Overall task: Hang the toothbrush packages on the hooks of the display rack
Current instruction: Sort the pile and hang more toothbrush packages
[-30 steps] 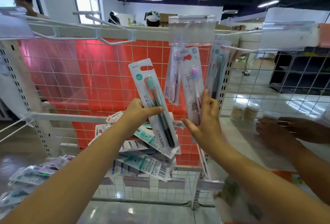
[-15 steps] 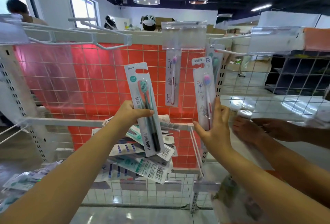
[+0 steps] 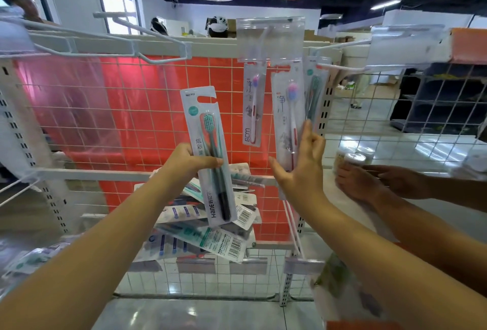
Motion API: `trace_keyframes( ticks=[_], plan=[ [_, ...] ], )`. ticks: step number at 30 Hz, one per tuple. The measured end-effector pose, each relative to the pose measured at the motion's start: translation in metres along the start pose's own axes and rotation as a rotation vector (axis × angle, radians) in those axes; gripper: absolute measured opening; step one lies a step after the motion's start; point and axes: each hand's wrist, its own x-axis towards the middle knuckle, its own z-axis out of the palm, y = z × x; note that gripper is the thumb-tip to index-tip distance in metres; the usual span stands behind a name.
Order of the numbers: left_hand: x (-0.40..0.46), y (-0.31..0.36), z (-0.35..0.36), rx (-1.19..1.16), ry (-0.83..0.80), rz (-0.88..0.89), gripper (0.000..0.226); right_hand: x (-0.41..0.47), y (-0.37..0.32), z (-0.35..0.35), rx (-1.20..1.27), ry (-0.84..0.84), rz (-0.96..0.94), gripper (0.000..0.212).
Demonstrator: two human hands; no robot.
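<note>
Head view, facing a wire display rack (image 3: 158, 108) backed by a red tiled panel. The left hand (image 3: 188, 162) grips a green toothbrush package (image 3: 210, 156) at mid-length, thumb across the front, and holds it upright with its notched hanger slot at 12 o'clock; this orientation probably keeps the slot ready for a hook. The right hand (image 3: 300, 166) holds a pink toothbrush package (image 3: 287, 116) from below, thumb at 9 o'clock and fingers curled at 3 o'clock of the card's lower part. The card's top reaches up to the centre hook (image 3: 271, 65), beneath a clear label holder (image 3: 271, 37); whether the slot is already threaded over the wire cannot be told. Supporting the card low down leaves its top free to be guided onto the hook.

1 package (image 3: 252, 108) already hangs from the same hook, at 9 o'clock of the held pink card. Another green-brush package (image 3: 315, 92) hangs just behind, at 3 o'clock. An empty double hook (image 3: 147, 49) projects at 10 o'clock, a likely destination for the green package. A loose pile of packages (image 3: 205, 232) rests on the lower hooks at 6 o'clock, awaiting hanging. At 3 o'clock, 2 hands of a second person (image 3: 379, 182) rest by small jars (image 3: 353, 157) on a neighbouring shelf.
</note>
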Motion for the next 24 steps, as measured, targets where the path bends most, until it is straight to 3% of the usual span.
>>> trace_keyframes(
  ticks=[14,24],
  plan=[
    [0.005,-0.010,0.008,-0.016,-0.049,-0.022,0.010,0.003,-0.023,0.016,-0.008,0.054,-0.082,0.095],
    [0.013,-0.015,0.006,-0.050,-0.090,-0.002,0.019,-0.002,-0.021,0.027,-0.094,-0.008,-0.165,0.097]
  ],
)
